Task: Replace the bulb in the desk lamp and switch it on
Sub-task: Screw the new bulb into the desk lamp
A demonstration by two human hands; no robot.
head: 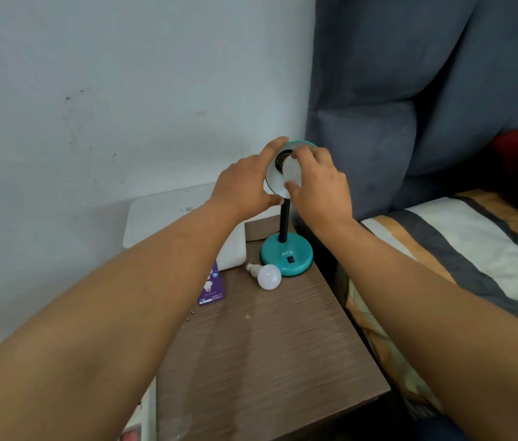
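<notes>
Teal desk lamp on a brown wood-grain table (267, 345), viewed from the head camera. The lamp's round teal shade (275, 183), white inside, is tilted so its open mouth faces the viewer; it serves as the only container in view. Inside it a frosted white bulb (292, 171) sits at the dark socket (283, 156); whether its base is threaded in cannot be told.

The right hand (321, 186), at 3 o'clock of the shade, is partly closed around this bulb, fingertips on its upper edge and thumb at its lower edge. The left hand (245, 186), at 9 o'clock, grips the shade's rim, index finger curved over the top and thumb pressed at the bottom, with the remaining fingers curled.

A black stem (284, 222) runs from the shade down to the round teal base (286, 257), which bears pale lettering and a small dark switch (290, 259). A second white bulb with a pale screw base (267, 275) lies on its side on the table, just beside the base at its 8 o'clock. A purple printed card (213, 289) lies at 9 o'clock of that bulb, partly under a flat white rectangular object (168, 221) near the wall. A bed with striped bedding (474, 249) lies at 3 o'clock of the table.
</notes>
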